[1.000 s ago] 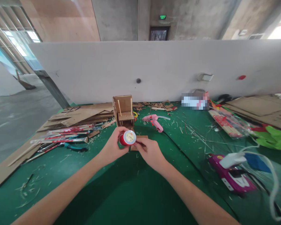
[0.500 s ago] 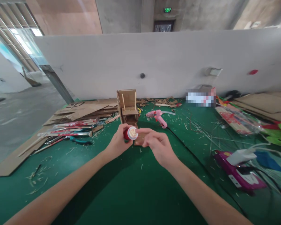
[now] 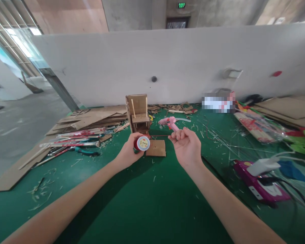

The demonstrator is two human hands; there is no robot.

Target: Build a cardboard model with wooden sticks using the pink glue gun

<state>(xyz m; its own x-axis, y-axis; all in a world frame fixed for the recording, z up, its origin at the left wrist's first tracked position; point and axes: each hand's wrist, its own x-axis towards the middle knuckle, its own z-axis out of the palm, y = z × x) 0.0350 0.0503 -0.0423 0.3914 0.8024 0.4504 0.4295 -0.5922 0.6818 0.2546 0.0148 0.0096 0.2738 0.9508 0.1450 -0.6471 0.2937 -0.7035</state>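
Note:
My left hand (image 3: pixel 128 150) is wrapped round a spool of red thread (image 3: pixel 143 143), its pale labelled end turned toward me. From the spool a taut length of red thread (image 3: pixel 159 136) runs right to my right hand (image 3: pixel 186 147), whose fingers are pinched on it. Just behind the spool stands a cardboard structure (image 3: pixel 137 110) with thin wooden sticks in it. Its flat cardboard base piece (image 3: pixel 157 148) lies between my hands, with a small hole in it. Behind my right hand a pink hot glue gun (image 3: pixel 169 122) lies on the green table.
Cardboard sheets (image 3: pixel 91 118), packs of brushes or sticks and teal-handled pliers (image 3: pixel 85 151) lie at left. Cardboard scraps (image 3: pixel 183 108) line the white wall. At right are a purple power strip (image 3: pixel 261 183) with cables, clear rods and a plastic-wrapped pack (image 3: pixel 256 130).
My right hand has moved right, away from the spool, drawing out red thread. The spool has turned so its label shows more clearly. My left hand stays nearly in place.

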